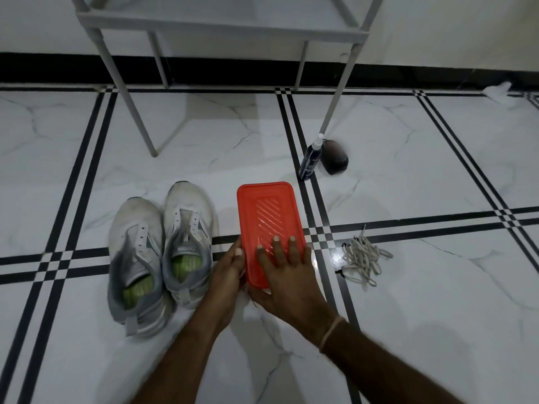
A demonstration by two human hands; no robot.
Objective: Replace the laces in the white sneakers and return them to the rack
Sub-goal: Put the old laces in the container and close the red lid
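Two white and grey sneakers (159, 252) with green insoles stand side by side on the floor at the left, with no laces in their eyelets. To their right lies a red lidded box (267, 217). My right hand (284, 275) presses flat on the lid with straight fingers. My left hand (230, 272) grips the box's near left edge, thumb on the lid. A loose bundle of pale laces (364, 259) lies on the floor right of the box. The grey shoe rack (221, 27) stands at the back.
A dark spray bottle (310, 160) and a dark brush (334, 157) stand by the rack's front right leg (339, 91). White marble tiles with black stripes cover the floor. A white scrap (497, 90) lies by the wall at far right.
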